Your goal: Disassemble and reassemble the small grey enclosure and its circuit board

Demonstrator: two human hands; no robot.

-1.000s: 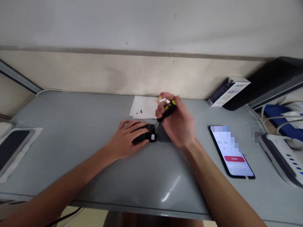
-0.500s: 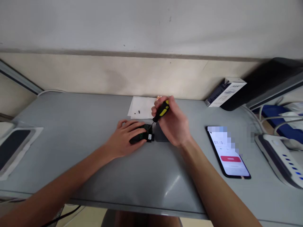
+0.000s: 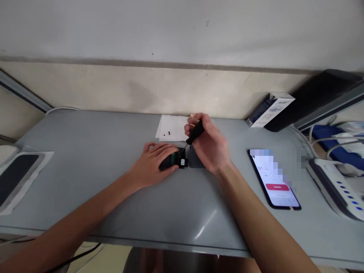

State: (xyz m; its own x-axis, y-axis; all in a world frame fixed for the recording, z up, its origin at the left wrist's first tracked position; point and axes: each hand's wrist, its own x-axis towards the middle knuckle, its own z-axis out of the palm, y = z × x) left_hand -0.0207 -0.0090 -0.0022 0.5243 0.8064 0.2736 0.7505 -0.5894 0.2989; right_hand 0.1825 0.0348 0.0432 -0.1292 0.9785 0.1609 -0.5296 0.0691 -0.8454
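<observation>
My left hand [image 3: 150, 165] is closed over a small black device with a green circuit board [image 3: 182, 162], pressing it to the desk with the fingers on top and the thumb along the near side. In my right hand [image 3: 210, 146] is a screwdriver [image 3: 195, 132] with a black handle, held at a slant. Its thin shaft points down into the open right part of the device; the exact tip contact is too small to make out. A dark grey flat piece [image 3: 196, 162] lies beside the device, partly under my right hand. Several tiny dark screws [image 3: 169, 133] rest on white paper [image 3: 178, 127] behind.
To the right, a lit phone [image 3: 274, 182] lies near a white power strip [image 3: 335, 185]. A small box [image 3: 270, 110] leans by a black cylinder [image 3: 309, 100] at the back right. At the far left is a dark phone-shaped item [image 3: 18, 176] on a white sheet.
The screwdriver has turned in my right hand: the yellow on its handle showed before and is now out of sight. My left hand keeps its hold on the device. The view has shifted slightly.
</observation>
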